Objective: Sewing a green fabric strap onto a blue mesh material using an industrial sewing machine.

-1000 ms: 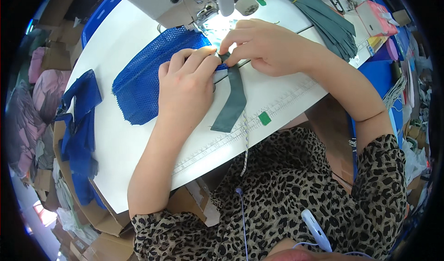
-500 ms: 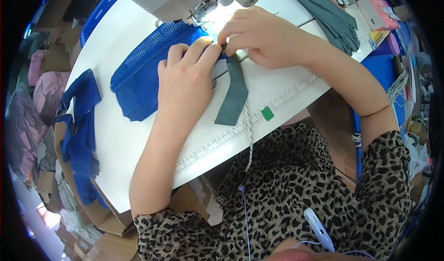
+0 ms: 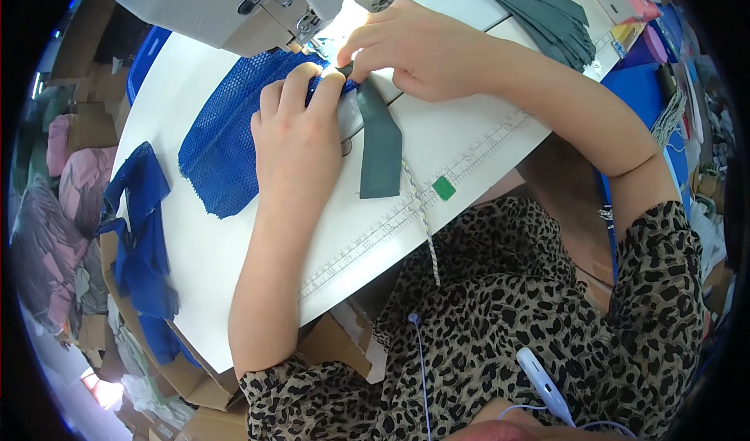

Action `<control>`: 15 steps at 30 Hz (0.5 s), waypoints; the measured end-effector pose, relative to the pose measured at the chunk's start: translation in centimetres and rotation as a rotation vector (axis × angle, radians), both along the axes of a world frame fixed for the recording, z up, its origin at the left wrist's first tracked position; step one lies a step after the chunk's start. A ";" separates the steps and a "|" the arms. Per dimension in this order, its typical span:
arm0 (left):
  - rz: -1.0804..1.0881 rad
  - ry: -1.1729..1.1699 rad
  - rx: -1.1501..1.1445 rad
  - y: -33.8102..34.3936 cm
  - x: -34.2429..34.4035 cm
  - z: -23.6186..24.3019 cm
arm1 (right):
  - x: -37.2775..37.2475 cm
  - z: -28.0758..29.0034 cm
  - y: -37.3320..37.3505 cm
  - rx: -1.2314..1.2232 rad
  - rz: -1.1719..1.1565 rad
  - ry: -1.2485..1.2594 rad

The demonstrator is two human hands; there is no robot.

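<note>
Left hand half-curled on blue mesh fabric; grip unclear. Right hand pinches grey-green strip under sewing machine.

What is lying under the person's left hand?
Blue mesh fabric runs in under the left hand, on the white table. Whatever lies directly beneath the palm is covered.

Pink bundles, cardboard box, small green scrap
</note>
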State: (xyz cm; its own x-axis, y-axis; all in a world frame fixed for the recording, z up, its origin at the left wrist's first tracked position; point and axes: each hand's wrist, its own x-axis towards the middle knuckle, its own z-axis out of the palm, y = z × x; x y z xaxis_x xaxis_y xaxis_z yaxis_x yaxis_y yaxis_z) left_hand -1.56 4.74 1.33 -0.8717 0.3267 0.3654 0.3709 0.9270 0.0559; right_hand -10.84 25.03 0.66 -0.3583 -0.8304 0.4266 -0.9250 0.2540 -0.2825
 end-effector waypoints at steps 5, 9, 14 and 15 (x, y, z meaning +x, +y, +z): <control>0.003 0.003 -0.021 -0.3 0.2 0.8 | 0.1 0.0 -0.4 -0.012 -0.003 0.032; 0.001 -0.001 -0.079 -0.4 0.3 1.3 | 0.3 0.2 -0.5 0.021 -0.024 0.040; 0.014 0.000 -0.065 -0.6 0.2 1.3 | 0.3 0.2 -0.8 0.003 -0.043 0.039; 0.016 -0.008 -0.063 -0.6 0.3 1.4 | 0.4 0.2 -0.8 0.001 -0.041 0.034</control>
State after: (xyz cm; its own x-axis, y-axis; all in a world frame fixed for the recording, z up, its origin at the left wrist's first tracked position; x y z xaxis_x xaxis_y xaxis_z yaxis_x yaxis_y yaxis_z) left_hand -1.26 4.16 2.69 -0.8798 0.3347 0.3374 0.3557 0.9346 0.0005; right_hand -10.46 24.23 0.85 -0.3775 -0.8155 0.4387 -0.9229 0.2921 -0.2510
